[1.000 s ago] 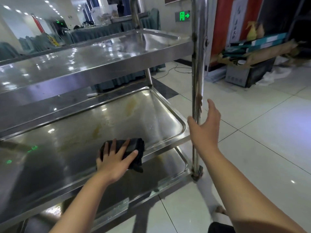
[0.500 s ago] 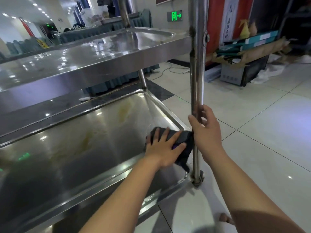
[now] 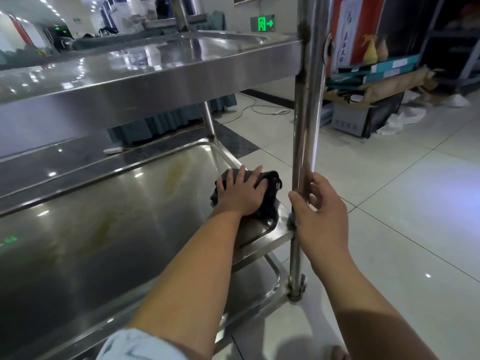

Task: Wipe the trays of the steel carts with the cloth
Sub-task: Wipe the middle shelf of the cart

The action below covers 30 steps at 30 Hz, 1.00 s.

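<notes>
A steel cart with three trays fills the left of the view. Its middle tray (image 3: 109, 229) is shiny with yellowish streaks. My left hand (image 3: 241, 192) lies flat on a dark cloth (image 3: 270, 196), pressing it onto the tray's right end, close to the rim. My right hand (image 3: 320, 211) grips the cart's near right upright post (image 3: 307, 120), fingers curled round it just above the middle tray's corner. The top tray (image 3: 145, 71) hangs over the middle one; a corner of the bottom tray (image 3: 259, 284) shows below.
White tiled floor (image 3: 389, 203) spreads to the right of the cart. Cardboard, flat boxes and a dark cabinet (image 3: 368, 113) pile up at the far right wall. A white cable (image 3: 262, 109) lies on the floor beyond the cart. Draped tables stand in the background.
My left hand slid the cloth from the tray's front middle to its right end, then a little farther back along the rim. My right hand went from open beside the post to gripping it.
</notes>
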### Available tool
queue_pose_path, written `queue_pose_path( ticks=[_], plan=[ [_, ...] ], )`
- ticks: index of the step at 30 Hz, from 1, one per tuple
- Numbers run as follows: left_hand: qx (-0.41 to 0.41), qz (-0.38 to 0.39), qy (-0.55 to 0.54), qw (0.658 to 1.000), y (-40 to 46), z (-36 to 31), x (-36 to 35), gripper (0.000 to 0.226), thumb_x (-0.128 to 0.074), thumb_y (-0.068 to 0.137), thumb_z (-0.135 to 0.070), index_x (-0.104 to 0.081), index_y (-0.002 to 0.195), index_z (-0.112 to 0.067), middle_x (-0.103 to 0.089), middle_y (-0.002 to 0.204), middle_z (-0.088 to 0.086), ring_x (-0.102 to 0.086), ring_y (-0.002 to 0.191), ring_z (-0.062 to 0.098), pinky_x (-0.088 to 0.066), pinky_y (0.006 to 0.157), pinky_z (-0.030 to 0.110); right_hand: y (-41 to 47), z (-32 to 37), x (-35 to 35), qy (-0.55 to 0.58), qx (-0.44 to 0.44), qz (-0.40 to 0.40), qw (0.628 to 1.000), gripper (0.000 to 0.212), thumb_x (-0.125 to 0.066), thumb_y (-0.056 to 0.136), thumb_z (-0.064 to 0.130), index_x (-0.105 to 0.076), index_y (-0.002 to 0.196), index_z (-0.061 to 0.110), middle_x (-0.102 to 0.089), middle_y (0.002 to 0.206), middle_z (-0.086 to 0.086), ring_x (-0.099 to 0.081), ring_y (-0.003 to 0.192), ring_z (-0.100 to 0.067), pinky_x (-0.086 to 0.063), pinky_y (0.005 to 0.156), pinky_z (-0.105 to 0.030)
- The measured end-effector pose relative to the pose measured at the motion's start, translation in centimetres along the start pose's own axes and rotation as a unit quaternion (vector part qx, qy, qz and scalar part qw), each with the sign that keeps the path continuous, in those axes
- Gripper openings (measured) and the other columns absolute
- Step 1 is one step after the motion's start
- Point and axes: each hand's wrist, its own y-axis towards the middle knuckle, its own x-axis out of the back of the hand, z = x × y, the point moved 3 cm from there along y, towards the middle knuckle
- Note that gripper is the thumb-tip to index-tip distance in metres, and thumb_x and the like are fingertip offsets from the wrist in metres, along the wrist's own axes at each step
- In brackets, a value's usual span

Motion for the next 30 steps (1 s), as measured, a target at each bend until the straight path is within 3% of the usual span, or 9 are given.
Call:
queue_pose_path(
  ticks=[3, 6, 9, 14, 17, 21, 24, 27, 30],
  plan=[
    [0.056, 0.012, 0.006, 0.998, 2.5, 1.4, 1.1, 0.055, -0.015, 0.101, -0.061, -0.002, 0.154, -0.052, 0.007, 0.167, -0.004, 0.012, 0.153, 0.026, 0.013, 0.119, 0.053, 0.3, -0.4, 0.6, 0.010, 0.000, 0.014, 1.000, 0.037, -0.067, 0.094, 0.016, -0.062, 0.121, 0.040, -0.064, 0.107, 0.027, -0.058, 0.108, -0.001, -0.046, 0.089, -0.020],
    [0.070, 0.003, 0.015, 0.997, 3.7, 2.1, 1.7, 0.055, -0.015, 0.101, -0.060, -0.005, 0.154, -0.051, 0.002, 0.168, -0.004, 0.009, 0.153, 0.025, 0.011, 0.120, 0.053, 0.4, -0.5, 0.7, 0.012, -0.003, 0.021, 1.000, 0.036, -0.068, 0.093, 0.018, -0.061, 0.118, 0.042, -0.064, 0.106, 0.028, -0.056, 0.105, 0.007, -0.038, 0.080, -0.011],
    [0.059, 0.005, 0.017, 0.998, 3.3, 1.7, 1.7, 0.054, -0.017, 0.102, -0.057, -0.009, 0.155, -0.049, -0.001, 0.168, -0.003, 0.007, 0.153, 0.027, 0.011, 0.120, 0.055, 0.6, -0.4, 0.6, 0.014, -0.018, 0.011, 1.000, 0.031, -0.070, 0.091, 0.016, -0.065, 0.116, 0.035, -0.068, 0.106, 0.018, -0.062, 0.105, -0.004, -0.046, 0.082, -0.017],
    [-0.033, 0.063, 0.050, 0.996, -1.7, 0.1, 0.5, 0.054, -0.016, 0.102, -0.054, -0.004, 0.155, -0.048, 0.004, 0.168, -0.004, 0.013, 0.153, 0.028, 0.012, 0.119, 0.056, 0.9, -0.3, 0.6, 0.004, -0.046, 0.010, 0.999, 0.037, -0.074, 0.088, 0.014, -0.069, 0.123, 0.026, -0.071, 0.111, 0.010, -0.066, 0.108, -0.019, -0.052, 0.099, -0.048],
    [-0.055, 0.069, 0.035, 0.995, -7.1, -1.0, -1.1, 0.054, -0.016, 0.102, -0.056, -0.004, 0.154, -0.050, 0.005, 0.167, -0.009, 0.015, 0.152, 0.023, 0.014, 0.120, 0.051, 0.5, 0.0, 0.5, -0.004, -0.039, 0.003, 0.999, 0.032, -0.072, 0.088, 0.015, -0.070, 0.118, 0.025, -0.072, 0.106, 0.009, -0.067, 0.102, -0.017, -0.055, 0.094, -0.046],
    [0.004, 0.006, 0.051, 0.999, -13.2, -1.9, -2.4, 0.056, -0.016, 0.102, -0.058, -0.006, 0.155, -0.047, -0.001, 0.167, -0.005, 0.008, 0.153, 0.025, 0.012, 0.120, 0.050, 0.1, 0.2, 0.3, -0.009, -0.031, -0.001, 0.999, 0.025, -0.069, 0.090, 0.016, -0.069, 0.113, 0.025, -0.070, 0.101, 0.009, -0.066, 0.099, -0.019, -0.055, 0.090, -0.042],
    [0.014, -0.009, 0.067, 0.998, -15.9, -1.8, -2.5, 0.058, -0.017, 0.101, -0.058, -0.001, 0.155, -0.046, 0.002, 0.168, -0.004, 0.007, 0.153, 0.025, 0.011, 0.121, 0.050, -0.8, 0.6, 0.2, -0.040, -0.030, -0.001, 0.999, 0.034, -0.064, 0.095, 0.019, -0.061, 0.128, 0.024, -0.067, 0.117, 0.007, -0.062, 0.111, -0.017, -0.047, 0.088, -0.030],
    [0.038, -0.004, 0.064, 0.997, -18.3, -0.2, -2.1, 0.057, -0.016, 0.102, -0.058, 0.001, 0.155, -0.049, 0.003, 0.167, -0.006, 0.007, 0.153, 0.023, 0.010, 0.122, 0.047, -2.8, 1.5, 0.3, -0.102, -0.003, -0.037, 0.994, 0.054, -0.059, 0.096, 0.022, -0.041, 0.146, 0.023, -0.046, 0.145, 0.001, -0.047, 0.130, -0.017, -0.039, 0.104, -0.032],
    [0.081, -0.031, 0.077, 0.993, -21.5, 3.5, -1.3, 0.056, -0.017, 0.102, -0.058, 0.000, 0.155, -0.049, 0.001, 0.167, -0.007, 0.006, 0.154, 0.020, 0.009, 0.122, 0.045, -5.3, 2.4, -0.4, -0.119, 0.075, -0.018, 0.990, 0.056, -0.061, 0.091, 0.018, -0.042, 0.143, 0.021, -0.031, 0.148, -0.001, -0.035, 0.133, -0.015, -0.032, 0.107, -0.029]
  ],
)
